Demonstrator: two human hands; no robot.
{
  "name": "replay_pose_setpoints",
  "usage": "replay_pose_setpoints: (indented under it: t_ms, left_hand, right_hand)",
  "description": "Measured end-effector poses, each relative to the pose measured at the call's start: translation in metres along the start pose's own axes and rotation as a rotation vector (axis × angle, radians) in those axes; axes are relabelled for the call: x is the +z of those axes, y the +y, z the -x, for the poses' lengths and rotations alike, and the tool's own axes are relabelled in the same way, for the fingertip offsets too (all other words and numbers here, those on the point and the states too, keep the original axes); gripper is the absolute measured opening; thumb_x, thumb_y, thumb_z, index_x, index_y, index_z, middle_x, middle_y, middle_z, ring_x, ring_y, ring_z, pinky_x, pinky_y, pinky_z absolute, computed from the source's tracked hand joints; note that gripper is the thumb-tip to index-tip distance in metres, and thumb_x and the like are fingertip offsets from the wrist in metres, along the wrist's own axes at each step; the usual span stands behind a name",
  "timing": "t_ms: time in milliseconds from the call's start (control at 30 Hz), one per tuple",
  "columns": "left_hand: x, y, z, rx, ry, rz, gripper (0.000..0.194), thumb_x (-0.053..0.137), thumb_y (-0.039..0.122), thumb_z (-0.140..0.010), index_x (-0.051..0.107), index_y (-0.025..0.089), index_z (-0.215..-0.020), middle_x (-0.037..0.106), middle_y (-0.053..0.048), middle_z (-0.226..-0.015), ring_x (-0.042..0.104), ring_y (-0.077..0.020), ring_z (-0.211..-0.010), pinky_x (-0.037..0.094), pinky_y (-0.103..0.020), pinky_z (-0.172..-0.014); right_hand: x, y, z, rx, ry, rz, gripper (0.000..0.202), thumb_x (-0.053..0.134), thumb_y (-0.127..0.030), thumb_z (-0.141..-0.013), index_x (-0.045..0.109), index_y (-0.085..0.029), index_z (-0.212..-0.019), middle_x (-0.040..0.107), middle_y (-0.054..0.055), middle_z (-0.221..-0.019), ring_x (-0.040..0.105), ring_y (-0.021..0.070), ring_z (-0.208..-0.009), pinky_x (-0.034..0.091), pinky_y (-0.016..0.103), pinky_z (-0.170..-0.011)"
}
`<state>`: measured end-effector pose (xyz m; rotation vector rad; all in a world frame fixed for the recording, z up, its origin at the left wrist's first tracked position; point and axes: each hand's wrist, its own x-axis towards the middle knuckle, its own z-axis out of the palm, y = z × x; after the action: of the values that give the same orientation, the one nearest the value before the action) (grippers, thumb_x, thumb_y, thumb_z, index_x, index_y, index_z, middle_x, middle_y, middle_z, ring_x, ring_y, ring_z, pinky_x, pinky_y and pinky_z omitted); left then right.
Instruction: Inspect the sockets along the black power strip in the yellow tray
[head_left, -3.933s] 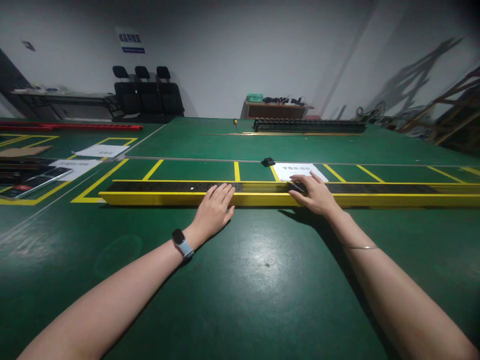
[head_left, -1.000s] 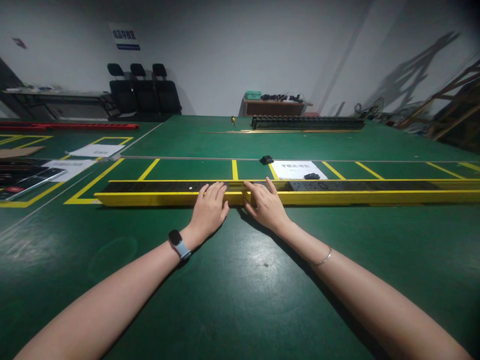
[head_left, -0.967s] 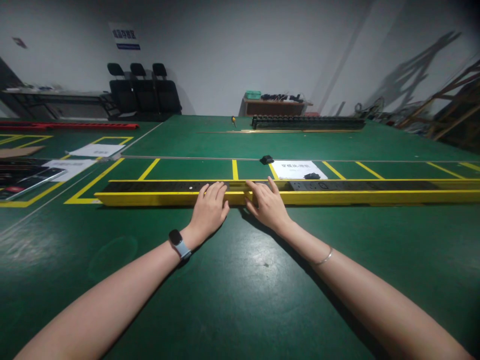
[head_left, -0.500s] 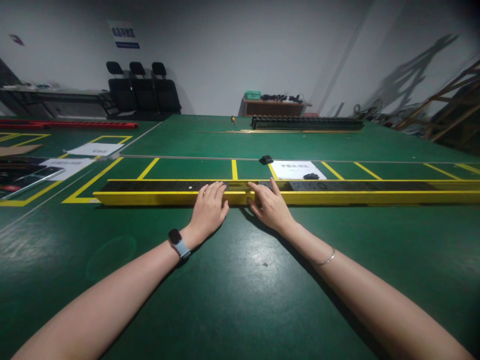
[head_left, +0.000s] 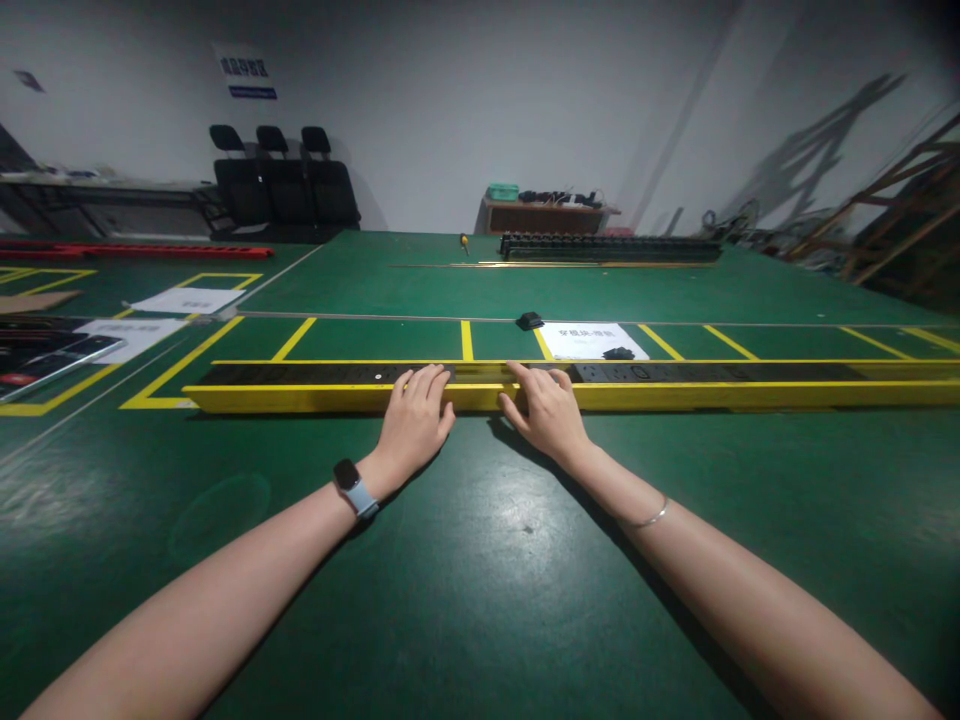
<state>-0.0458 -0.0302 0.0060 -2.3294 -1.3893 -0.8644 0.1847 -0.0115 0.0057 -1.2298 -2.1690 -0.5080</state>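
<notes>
Yellow channel: a long, shallow trough (head_left: pixel 480 400) lying across the green counter (head_left: pixel 480 560), running out of view at right; both hands are at its middle.
Left black strip: a dark insert (head_left: pixel 315 375) filling the channel's left part, with 1 small white dot on top.
Right black strip: a similar insert (head_left: pixel 675 374) with socket-like openings, beyond a bare yellow gap between the hands.
Left hand: laid palm down (head_left: pixel 414 418), fingers close together and flat over the right end of the left strip, thumb apart, pinching nothing.
Right hand: thumb and fingers spread (head_left: pixel 549 412), fingertips reaching into the channel just left of the right strip; what lies beneath them is mostly hidden.
Wrists: a watch (head_left: pixel 349 478) on the left, a thin bracelet (head_left: pixel 657 514) on the right.
White sheet: printed paper (head_left: pixel 585 338) behind the channel, 1 black piece (head_left: pixel 619 354) on it, 1 black block (head_left: pixel 530 321) by its far left corner.
</notes>
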Motion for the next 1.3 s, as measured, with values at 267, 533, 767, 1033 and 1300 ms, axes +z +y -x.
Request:
replay_pose_setpoints:
  t_ms: [267, 533, 767, 1033, 1300]
  left_hand:
    - [-0.001, 0.0, 0.0, 0.004, -0.013, -0.017, 0.043, 0.045, 0.024, -0.092, 0.049, 0.01, -0.132, 0.056, -0.016, -0.135, 0.048, -0.027, -0.129, 0.033, -0.047, -0.113]
    - [0.001, -0.001, 0.001, 0.015, 0.0, -0.024, 0.045, 0.045, 0.023, -0.091, 0.047, 0.01, -0.134, 0.055, -0.017, -0.135, 0.048, -0.0282, -0.129, 0.033, -0.049, -0.113]
    - [0.001, 0.0, 0.0, 0.024, -0.014, -0.046, 0.044, 0.044, 0.024, -0.092, 0.048, 0.006, -0.132, 0.055, -0.018, -0.135, 0.048, -0.0281, -0.128, 0.032, -0.046, -0.114]
    - [0.002, -0.001, 0.001, 0.035, -0.013, -0.018, 0.045, 0.046, 0.023, -0.091, 0.048, 0.006, -0.132, 0.054, -0.019, -0.134, 0.047, -0.0291, -0.128, 0.031, -0.048, -0.114]
    - [0.003, -0.001, 0.001, 0.04, -0.005, -0.023, 0.046, 0.046, 0.023, -0.091, 0.047, 0.006, -0.133, 0.055, -0.019, -0.134, 0.048, -0.0291, -0.128, 0.032, -0.049, -0.114]
  right_hand:
    - [0.002, -0.004, -0.001, 0.062, 0.054, 0.0, 0.046, 0.041, -0.041, -0.098, 0.048, -0.012, -0.134, 0.07, 0.01, -0.1, 0.062, 0.0231, -0.092, 0.032, 0.037, -0.085]
    - [0.003, 0.005, 0.002, 0.154, 0.066, 0.04, 0.049, 0.044, -0.047, -0.096, 0.051, -0.013, -0.13, 0.07, 0.011, -0.104, 0.061, 0.024, -0.094, 0.031, 0.036, -0.083]
    - [0.0, 0.003, 0.001, 0.149, 0.039, 0.024, 0.046, 0.043, -0.045, -0.097, 0.052, -0.014, -0.128, 0.069, 0.01, -0.105, 0.06, 0.023, -0.096, 0.029, 0.035, -0.084]
    - [0.004, 0.008, -0.001, 0.166, 0.065, 0.032, 0.046, 0.042, -0.045, -0.098, 0.051, -0.013, -0.129, 0.07, 0.011, -0.103, 0.061, 0.0232, -0.094, 0.029, 0.036, -0.084]
    - [0.006, 0.013, -0.001, 0.218, 0.095, 0.079, 0.042, 0.039, -0.043, -0.099, 0.054, -0.014, -0.125, 0.07, 0.012, -0.105, 0.061, 0.0235, -0.095, 0.028, 0.036, -0.083]
